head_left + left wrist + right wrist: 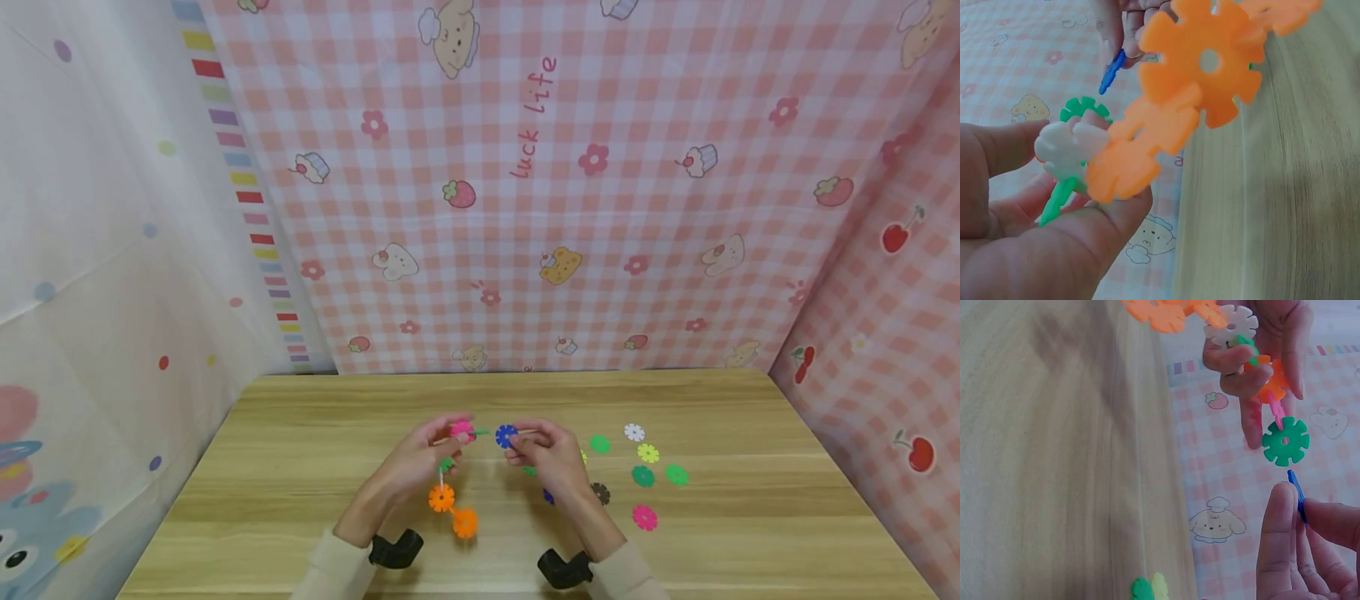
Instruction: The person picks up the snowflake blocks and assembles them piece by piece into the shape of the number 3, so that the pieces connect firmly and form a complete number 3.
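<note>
My left hand (408, 460) grips a chain of notched plastic discs slotted together. Two orange discs (442, 498) hang from it below the palm. In the right wrist view, a white disc (1241, 324) sits among the fingers, with another orange disc (1274, 381) further along. Past the fingertips come a pink disc (1275, 412) and, at the chain's end, a green disc (1296, 441). Between thumb and fingers, my right hand (553, 458) pinches a blue disc (506, 436). Its edge faces the green one across a small gap.
Several loose discs lie on the wooden table (300, 467) right of and partly behind my right hand, among them white (634, 432), yellow (648, 453), green (677, 475), brown (601, 494) and pink (645, 517). A checked cloth (660, 225) hangs along the table's back edge.
</note>
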Motion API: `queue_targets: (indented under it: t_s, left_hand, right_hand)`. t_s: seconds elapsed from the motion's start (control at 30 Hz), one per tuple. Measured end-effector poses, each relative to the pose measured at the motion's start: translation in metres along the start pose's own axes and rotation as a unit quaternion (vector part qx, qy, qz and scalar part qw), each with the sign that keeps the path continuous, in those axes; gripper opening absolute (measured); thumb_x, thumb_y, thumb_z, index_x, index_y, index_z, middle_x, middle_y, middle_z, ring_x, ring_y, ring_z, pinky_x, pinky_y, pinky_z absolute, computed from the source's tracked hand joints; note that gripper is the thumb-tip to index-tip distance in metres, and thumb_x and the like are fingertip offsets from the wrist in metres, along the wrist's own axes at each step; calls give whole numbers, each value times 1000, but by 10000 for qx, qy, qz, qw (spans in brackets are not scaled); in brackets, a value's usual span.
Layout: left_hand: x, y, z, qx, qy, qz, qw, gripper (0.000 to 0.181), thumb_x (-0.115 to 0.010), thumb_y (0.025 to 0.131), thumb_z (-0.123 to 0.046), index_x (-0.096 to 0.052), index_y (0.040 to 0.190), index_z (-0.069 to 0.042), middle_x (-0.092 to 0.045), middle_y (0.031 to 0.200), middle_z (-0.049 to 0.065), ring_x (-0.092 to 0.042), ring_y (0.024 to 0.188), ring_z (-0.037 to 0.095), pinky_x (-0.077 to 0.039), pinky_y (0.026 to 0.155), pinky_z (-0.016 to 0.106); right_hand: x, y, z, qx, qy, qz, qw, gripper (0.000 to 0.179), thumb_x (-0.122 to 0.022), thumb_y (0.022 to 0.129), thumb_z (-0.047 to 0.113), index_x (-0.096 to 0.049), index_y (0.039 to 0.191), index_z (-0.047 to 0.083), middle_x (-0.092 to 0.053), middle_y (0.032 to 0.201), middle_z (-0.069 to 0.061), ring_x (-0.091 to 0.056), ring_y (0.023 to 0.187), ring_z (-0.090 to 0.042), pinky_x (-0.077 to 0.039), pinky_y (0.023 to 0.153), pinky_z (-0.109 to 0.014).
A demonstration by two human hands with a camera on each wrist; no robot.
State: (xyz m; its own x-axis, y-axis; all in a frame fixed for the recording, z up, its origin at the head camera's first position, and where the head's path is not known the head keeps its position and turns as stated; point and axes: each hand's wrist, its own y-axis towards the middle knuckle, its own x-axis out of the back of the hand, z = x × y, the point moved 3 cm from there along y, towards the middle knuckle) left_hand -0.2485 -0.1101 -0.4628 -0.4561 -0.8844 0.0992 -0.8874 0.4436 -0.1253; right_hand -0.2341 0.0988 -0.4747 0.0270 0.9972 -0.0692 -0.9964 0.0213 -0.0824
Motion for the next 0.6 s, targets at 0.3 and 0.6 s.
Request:
queue_targets:
  t_s: [0.3, 0.6]
  left_hand:
    - [-6, 2, -2, -60, -65, 252, 9996, 41, -52, 104, -22, -48, 144, -15, -58, 121, 17, -57, 90, 27, -54, 77, 37]
    - [-10, 2, -2, -93, -48, 358, 9993, 41, -50, 105, -22, -48, 145, -17, -58, 121, 17, -56, 93, 29, -54, 76, 33]
  right_hand:
    - [7, -5, 8, 15, -7, -57, 10000, 21, -62, 94, -2, -65, 115, -4, -73, 91, -16, -73, 79, -27, -61, 75, -38]
    - [9, -6, 7, -15, -76, -8, 10000, 20, -62, 95, -2, -65, 114, -4, -74, 91, -15, -73, 79, -25, -60, 78, -40]
